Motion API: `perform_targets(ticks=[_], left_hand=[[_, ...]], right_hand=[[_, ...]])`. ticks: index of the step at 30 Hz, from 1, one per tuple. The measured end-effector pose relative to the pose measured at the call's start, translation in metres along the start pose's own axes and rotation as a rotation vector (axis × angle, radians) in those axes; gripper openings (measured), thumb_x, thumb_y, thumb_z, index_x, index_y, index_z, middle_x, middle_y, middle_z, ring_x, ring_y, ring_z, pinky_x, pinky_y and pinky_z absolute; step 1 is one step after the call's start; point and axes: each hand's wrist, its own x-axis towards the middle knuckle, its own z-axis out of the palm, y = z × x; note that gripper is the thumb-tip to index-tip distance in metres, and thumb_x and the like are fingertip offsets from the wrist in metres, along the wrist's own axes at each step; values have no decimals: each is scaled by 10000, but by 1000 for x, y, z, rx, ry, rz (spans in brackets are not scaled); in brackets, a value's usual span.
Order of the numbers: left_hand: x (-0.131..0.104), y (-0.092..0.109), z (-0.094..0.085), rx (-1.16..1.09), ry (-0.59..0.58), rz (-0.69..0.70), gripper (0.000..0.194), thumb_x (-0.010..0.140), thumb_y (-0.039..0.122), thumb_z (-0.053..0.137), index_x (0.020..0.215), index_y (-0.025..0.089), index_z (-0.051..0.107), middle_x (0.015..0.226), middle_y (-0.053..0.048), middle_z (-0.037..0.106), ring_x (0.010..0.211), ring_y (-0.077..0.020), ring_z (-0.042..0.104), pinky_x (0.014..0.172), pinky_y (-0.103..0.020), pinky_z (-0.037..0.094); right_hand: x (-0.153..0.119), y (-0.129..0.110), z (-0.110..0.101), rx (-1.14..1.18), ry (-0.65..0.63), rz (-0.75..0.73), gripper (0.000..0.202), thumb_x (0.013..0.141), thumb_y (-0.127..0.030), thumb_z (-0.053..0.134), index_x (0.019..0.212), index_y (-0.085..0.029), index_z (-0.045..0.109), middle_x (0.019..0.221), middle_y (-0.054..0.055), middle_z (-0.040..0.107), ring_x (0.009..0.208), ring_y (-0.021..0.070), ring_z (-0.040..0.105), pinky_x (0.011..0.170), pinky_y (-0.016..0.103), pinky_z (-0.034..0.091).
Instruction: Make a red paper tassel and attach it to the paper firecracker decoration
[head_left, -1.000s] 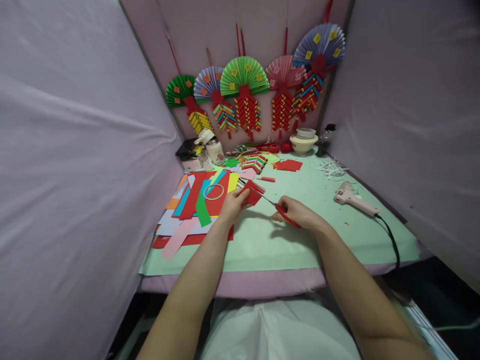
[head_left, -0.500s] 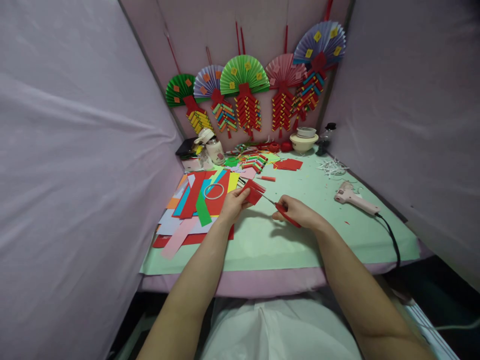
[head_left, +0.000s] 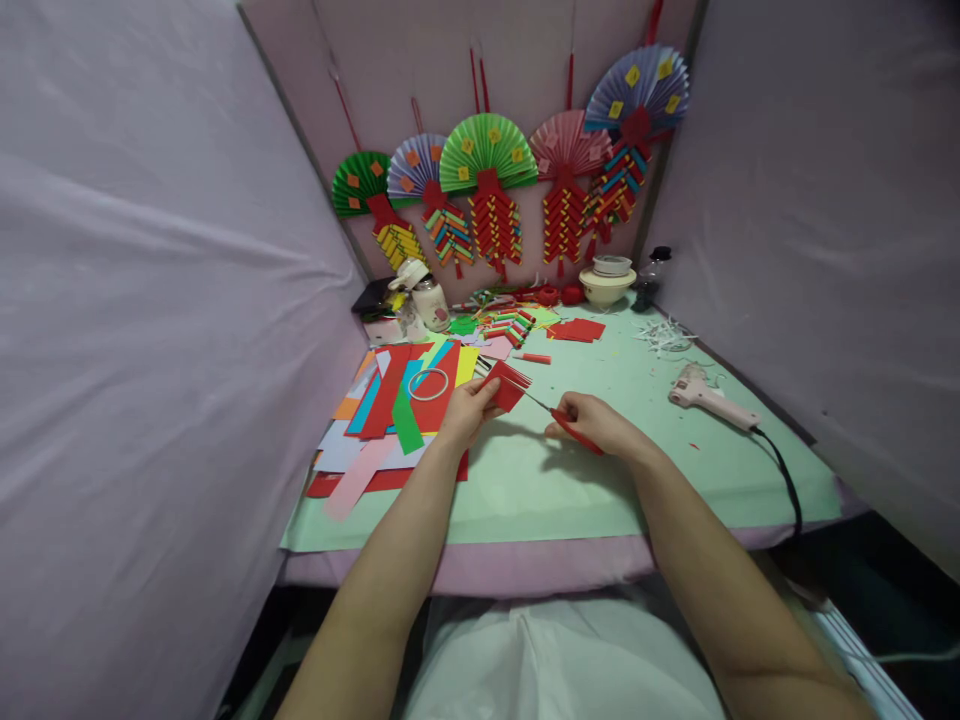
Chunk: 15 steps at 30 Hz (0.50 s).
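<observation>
Above the pale green tabletop, my left hand (head_left: pixel 469 408) pinches a small red paper piece (head_left: pixel 508 388) whose far edge is cut into thin strips. My right hand (head_left: pixel 592 420) is closed round red-handled scissors (head_left: pixel 576 430), and their blades point left to the paper's right side, at the strips. Left of my left hand lies a pile of coloured paper strips and sheets (head_left: pixel 427 408) with a white ring (head_left: pixel 428 384) on top. A small red roll (head_left: pixel 535 358) rests just beyond the held paper.
A pink glue gun (head_left: pixel 712 398) with a black cord lies at the right, near white scraps (head_left: pixel 666 336). Bowls (head_left: pixel 607 284), a white bottle (head_left: pixel 430 302) and red squares (head_left: pixel 577 330) stand or lie farther back. Paper fans (head_left: pixel 489 152) hang behind.
Both hands keep nearly the same place, with the paper and scissors still held. The view has shifted very slightly.
</observation>
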Motion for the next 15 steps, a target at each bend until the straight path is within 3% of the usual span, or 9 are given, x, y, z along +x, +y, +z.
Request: perform_targets(ticks=[15], left_hand=[[-1,-2,0,66,-12,-20,401,680,410,736,924,103,654,891,-100,686,748,-166,653,639,-252,537]], right_hand=[[2,5,1,-104,47,-45,431,634,-578,641,710,-195,458,644,-24,551,553,103,439,472,218,294]])
